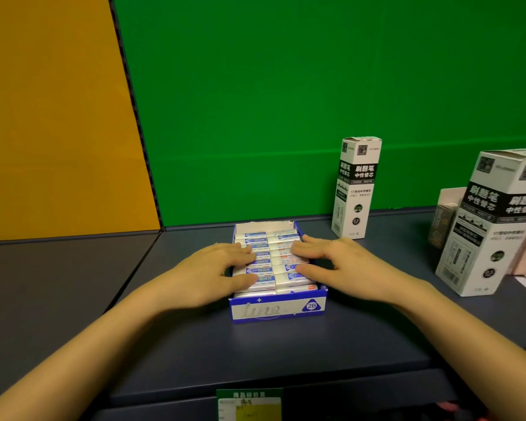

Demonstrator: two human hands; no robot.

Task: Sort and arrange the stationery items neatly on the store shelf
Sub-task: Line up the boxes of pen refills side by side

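Erasers in two side-by-side rows fill a blue-and-white display box. It sits on the dark shelf straight ahead of the person. Its long axis runs away from them and its far end is close to the green back panel. Each eraser lies crosswise to that axis.

The left hand lies flat over the left row and the right hand over the right row, so both are equally near. Neither grip is closed on anything: the fingers are stretched out on the wrappers and the thumbs rest on the nearer erasers. This looks like pressing the rows level, or getting ready to slide the box.

Off to the right, a tall refill carton stands upright near the back. A larger refill carton stands further right and nearer the front.
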